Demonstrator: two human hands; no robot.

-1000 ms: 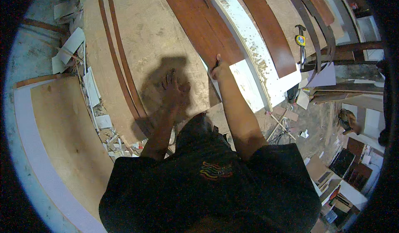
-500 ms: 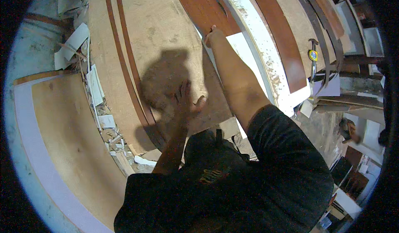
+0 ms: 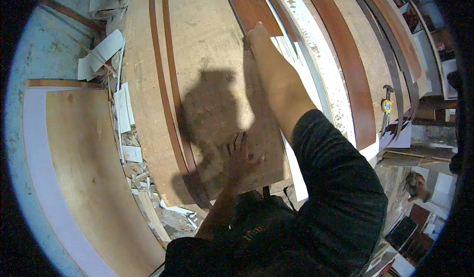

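Note:
My right hand (image 3: 256,31) reaches far forward, closed at the near left corner of a reddish-brown board (image 3: 252,5); most of its fingers are hidden. White sheets or strips (image 3: 290,55) lie beside that board and partly under my forearm. Nearer to me, my left hand (image 3: 242,158) is spread in shadow above the large tan panel (image 3: 212,35) and holds nothing. Whether it touches the surface I cannot tell. My head's shadow falls across the panel.
Two thin brown strips (image 3: 170,69) lie left; a wide brown strip (image 3: 345,64) lies right. Further right are a yellow tape measure (image 3: 386,105) and a dark hammer-like tool (image 3: 387,88). White scraps (image 3: 126,106) litter the panel's left edge, beside another board (image 3: 84,153).
The view has shifted, so the panel and strips appear lower and further right. Against them, the reddish-brown board and my right hand have slid away from me. My left hand stays spread.

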